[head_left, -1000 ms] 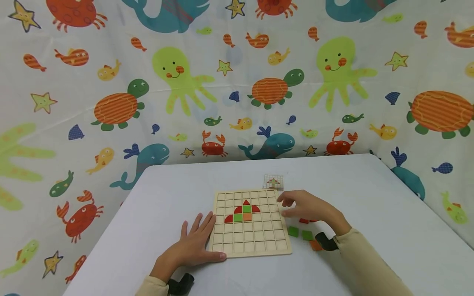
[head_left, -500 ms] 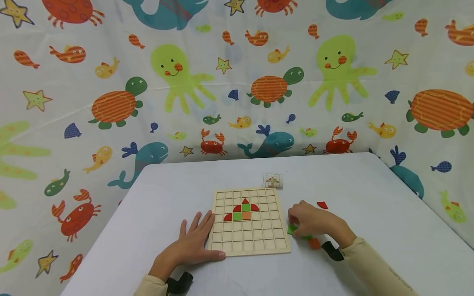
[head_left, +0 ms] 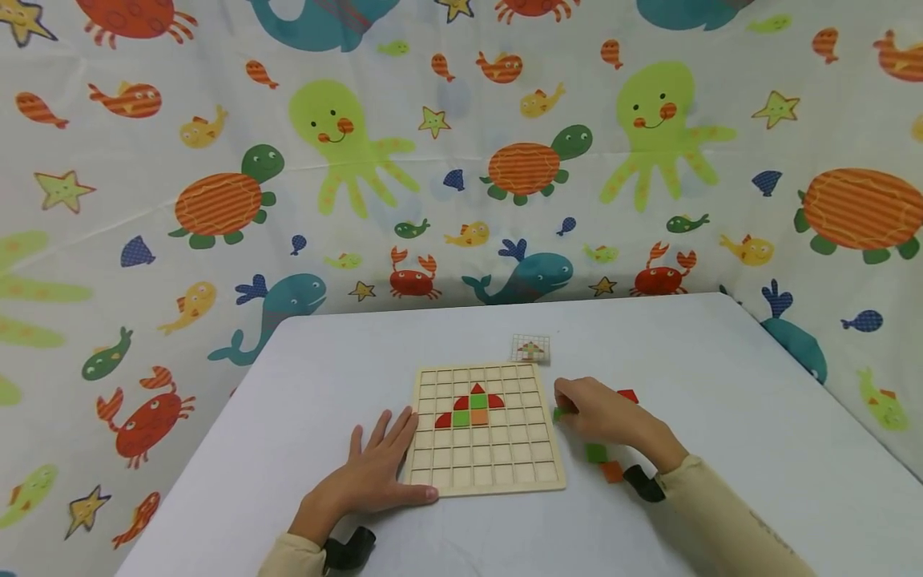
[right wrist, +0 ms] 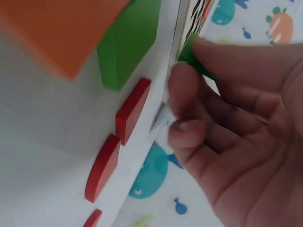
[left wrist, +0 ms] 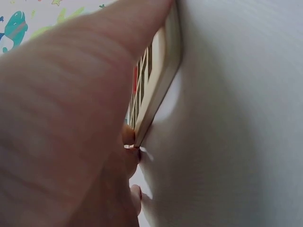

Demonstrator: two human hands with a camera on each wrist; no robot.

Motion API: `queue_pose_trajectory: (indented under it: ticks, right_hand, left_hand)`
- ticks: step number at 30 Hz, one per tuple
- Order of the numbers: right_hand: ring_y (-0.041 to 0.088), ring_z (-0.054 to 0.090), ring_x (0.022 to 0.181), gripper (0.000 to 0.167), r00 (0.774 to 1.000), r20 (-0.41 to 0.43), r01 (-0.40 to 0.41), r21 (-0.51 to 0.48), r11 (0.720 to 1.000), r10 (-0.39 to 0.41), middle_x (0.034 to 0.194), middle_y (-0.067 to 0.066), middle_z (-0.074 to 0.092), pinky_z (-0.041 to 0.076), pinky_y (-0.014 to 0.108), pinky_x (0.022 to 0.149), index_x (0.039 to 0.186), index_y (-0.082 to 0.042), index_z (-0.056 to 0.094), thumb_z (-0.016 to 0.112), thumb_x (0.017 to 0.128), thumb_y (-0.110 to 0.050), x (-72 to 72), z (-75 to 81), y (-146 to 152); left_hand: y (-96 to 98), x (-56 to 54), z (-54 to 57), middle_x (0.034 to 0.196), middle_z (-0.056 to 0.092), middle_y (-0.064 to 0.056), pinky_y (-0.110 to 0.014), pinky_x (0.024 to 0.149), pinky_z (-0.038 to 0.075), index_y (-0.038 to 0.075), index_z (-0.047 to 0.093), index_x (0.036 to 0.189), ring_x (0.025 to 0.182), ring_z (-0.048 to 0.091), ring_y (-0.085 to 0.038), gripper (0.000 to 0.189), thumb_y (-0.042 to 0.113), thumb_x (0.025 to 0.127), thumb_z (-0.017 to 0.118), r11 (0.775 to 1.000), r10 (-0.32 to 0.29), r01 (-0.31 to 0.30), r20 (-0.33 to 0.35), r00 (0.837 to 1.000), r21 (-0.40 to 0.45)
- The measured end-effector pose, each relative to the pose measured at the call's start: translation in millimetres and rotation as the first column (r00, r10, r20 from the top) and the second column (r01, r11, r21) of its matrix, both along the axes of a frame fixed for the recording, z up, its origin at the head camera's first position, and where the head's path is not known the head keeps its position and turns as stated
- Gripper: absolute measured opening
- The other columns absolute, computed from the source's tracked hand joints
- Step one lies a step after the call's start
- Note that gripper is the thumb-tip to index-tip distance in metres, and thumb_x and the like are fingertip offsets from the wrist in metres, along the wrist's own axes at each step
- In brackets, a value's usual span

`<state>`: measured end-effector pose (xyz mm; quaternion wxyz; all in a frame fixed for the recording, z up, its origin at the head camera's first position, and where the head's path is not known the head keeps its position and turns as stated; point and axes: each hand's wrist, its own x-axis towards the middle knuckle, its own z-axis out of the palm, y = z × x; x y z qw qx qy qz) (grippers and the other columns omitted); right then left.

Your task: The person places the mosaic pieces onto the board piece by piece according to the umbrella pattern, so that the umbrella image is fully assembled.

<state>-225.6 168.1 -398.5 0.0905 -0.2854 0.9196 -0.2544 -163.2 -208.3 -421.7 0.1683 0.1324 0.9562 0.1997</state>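
Note:
My right hand (head_left: 602, 410) pinches a green square tile (right wrist: 190, 56) between thumb and fingertips, just off the right edge of the wooden grid board (head_left: 490, 465). Fingers spread, my left hand (head_left: 371, 474) rests along the board's left edge, its thumb at the near left corner. Set in the board's cells are a red triangle (head_left: 477, 389), red quarter-round pieces (head_left: 495, 401), two green squares (head_left: 479, 401) and an orange square (head_left: 479, 417). In the left wrist view the thumb (left wrist: 94, 42) lies against the board's rim (left wrist: 163, 71).
Loose on the white table (head_left: 346, 353) to the right lie a green tile (head_left: 596, 453), an orange tile (head_left: 611, 471) and several red pieces (right wrist: 133, 111), partly hidden by the right hand in the head view. A small pattern card (head_left: 530, 349) lies behind the board.
My right hand went down to the loose tiles, took a green square, and has lifted it away slightly up and left toward the board. The left hand stays in place.

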Motion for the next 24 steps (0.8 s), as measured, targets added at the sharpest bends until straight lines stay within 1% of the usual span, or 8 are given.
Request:
queue_pose_trajectory:
  ticks: [3,7,11,14,18,24]
  right_hand:
    - [0.013,0.053,0.074,0.017,0.998,-0.051,0.019,-0.052,0.998,-0.022,0.081,-0.006,0.058,0.050,0.028,0.068,0.095,-0.009,0.063,0.073,0.097,0.005,-7.2,1.6,-1]
    - [0.013,0.059,0.074,0.012,0.998,-0.046,0.028,-0.120,0.992,-0.034,0.088,-0.003,0.065,0.055,0.030,0.069,0.100,-0.007,0.067,0.071,0.099,0.005,-14.3,9.7,-4]
    - [0.013,0.063,0.072,0.010,0.998,-0.052,0.010,-0.181,0.983,-0.020,0.089,0.002,0.067,0.057,0.030,0.068,0.103,-0.004,0.067,0.070,0.100,0.005,-19.3,18.5,-9]
    - [0.013,0.063,0.073,0.011,0.997,-0.071,-0.006,-0.209,0.978,-0.009,0.090,0.002,0.067,0.057,0.029,0.069,0.103,-0.004,0.068,0.070,0.100,0.006,-22.3,23.1,-15]
    - [0.018,0.065,0.073,0.011,0.996,-0.088,-0.022,-0.236,0.971,0.001,0.089,0.003,0.067,0.057,0.030,0.070,0.103,-0.004,0.068,0.068,0.100,0.007,-25.7,25.6,-26]
    - [0.019,0.067,0.075,0.013,0.995,-0.097,-0.059,-0.258,0.964,0.035,0.088,0.002,0.067,0.059,0.029,0.074,0.104,-0.004,0.069,0.066,0.101,0.008,-26.9,24.1,-44]
  left_hand:
    - [-0.3,0.0,-0.1,0.179,0.011,-0.013,-0.075,0.120,-0.008,0.008,0.020,0.172,0.163,-0.001,-0.044,0.127,0.071,0.081,0.081,1.000,0.001,-0.001,0.006,1.000,-0.003]
    - [-0.4,-0.5,0.0,0.179,0.012,-0.013,-0.075,0.120,-0.009,0.008,0.020,0.172,0.163,-0.001,-0.044,0.127,0.071,0.080,0.082,1.000,0.002,-0.002,0.007,1.000,-0.001]
    - [-0.3,0.0,-1.7,0.179,0.013,-0.014,-0.075,0.120,-0.008,0.008,0.021,0.172,0.163,-0.001,-0.044,0.127,0.071,0.080,0.081,1.000,-0.001,0.001,0.007,1.000,-0.002]
    - [-0.1,0.8,-2.4,0.179,0.013,-0.013,-0.075,0.120,-0.008,0.008,0.020,0.172,0.163,0.000,-0.044,0.127,0.071,0.080,0.081,1.000,0.000,0.000,0.011,1.000,-0.007]
    - [-0.3,0.9,-1.4,0.179,0.013,-0.013,-0.074,0.120,-0.009,0.009,0.020,0.172,0.163,-0.001,-0.043,0.128,0.072,0.079,0.082,1.000,0.004,-0.004,0.008,1.000,-0.006]
    - [-0.9,1.0,-0.2,0.179,0.013,-0.013,-0.074,0.120,-0.009,0.009,0.020,0.172,0.163,-0.001,-0.043,0.127,0.071,0.079,0.082,1.000,0.008,-0.008,0.005,1.000,0.000]
